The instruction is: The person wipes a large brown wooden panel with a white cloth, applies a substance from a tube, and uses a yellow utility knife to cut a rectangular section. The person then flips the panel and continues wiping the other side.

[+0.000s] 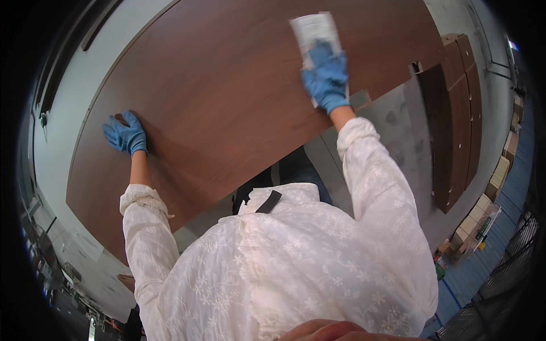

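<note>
A large reddish-brown wood-grain panel [216, 108] lies flat in front of me. My left hand [126, 134], in a blue glove, rests on it near its left edge with the fingers apart. A small dark brown patch shows between its thumb and fingers; I cannot tell what it is. Towards the panel's far right, my right hand [327, 79], also gloved in blue, presses a folded white cloth [316, 27] against the surface. The cloth sticks out beyond the fingertips and a little beside the palm; the fingers are slightly blurred.
Stacked brown panels [459, 119] stand on the right, beyond a grey floor [392, 125]. Farther right, several cardboard boxes [478, 213] line a blue floor strip [500, 227]. Dark long strips [68, 57] lie at the far left. A small grey piece [360, 99] sits by my right wrist.
</note>
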A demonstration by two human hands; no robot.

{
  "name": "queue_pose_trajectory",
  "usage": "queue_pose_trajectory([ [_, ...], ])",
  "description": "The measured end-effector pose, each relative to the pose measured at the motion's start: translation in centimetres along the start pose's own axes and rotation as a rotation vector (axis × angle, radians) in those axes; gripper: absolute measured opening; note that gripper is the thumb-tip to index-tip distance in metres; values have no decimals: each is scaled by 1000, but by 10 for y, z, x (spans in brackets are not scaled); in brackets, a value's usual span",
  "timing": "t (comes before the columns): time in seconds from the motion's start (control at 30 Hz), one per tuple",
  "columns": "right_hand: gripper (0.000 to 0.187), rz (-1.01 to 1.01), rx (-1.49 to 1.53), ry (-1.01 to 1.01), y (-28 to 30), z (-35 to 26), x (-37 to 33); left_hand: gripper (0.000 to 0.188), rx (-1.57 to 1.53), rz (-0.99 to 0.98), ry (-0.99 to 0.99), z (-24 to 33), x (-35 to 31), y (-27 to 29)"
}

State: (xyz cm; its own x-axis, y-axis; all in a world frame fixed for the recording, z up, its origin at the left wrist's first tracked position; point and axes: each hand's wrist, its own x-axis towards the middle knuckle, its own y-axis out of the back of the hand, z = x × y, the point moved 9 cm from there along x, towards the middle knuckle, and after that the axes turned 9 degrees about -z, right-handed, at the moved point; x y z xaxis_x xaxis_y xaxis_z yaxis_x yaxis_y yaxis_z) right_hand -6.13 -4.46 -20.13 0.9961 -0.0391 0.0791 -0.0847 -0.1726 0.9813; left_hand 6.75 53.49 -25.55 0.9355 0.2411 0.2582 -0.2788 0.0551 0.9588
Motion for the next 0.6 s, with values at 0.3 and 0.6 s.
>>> queue_pose_trajectory([
  [0.3,63,-134,264,683,-33,-152,-66,69,-465,-38,-260,273,-24,-8],
  [0.6,53,107,-122,-216,48,414,77,71,-38,-49,-219,334,-30,-38],
])
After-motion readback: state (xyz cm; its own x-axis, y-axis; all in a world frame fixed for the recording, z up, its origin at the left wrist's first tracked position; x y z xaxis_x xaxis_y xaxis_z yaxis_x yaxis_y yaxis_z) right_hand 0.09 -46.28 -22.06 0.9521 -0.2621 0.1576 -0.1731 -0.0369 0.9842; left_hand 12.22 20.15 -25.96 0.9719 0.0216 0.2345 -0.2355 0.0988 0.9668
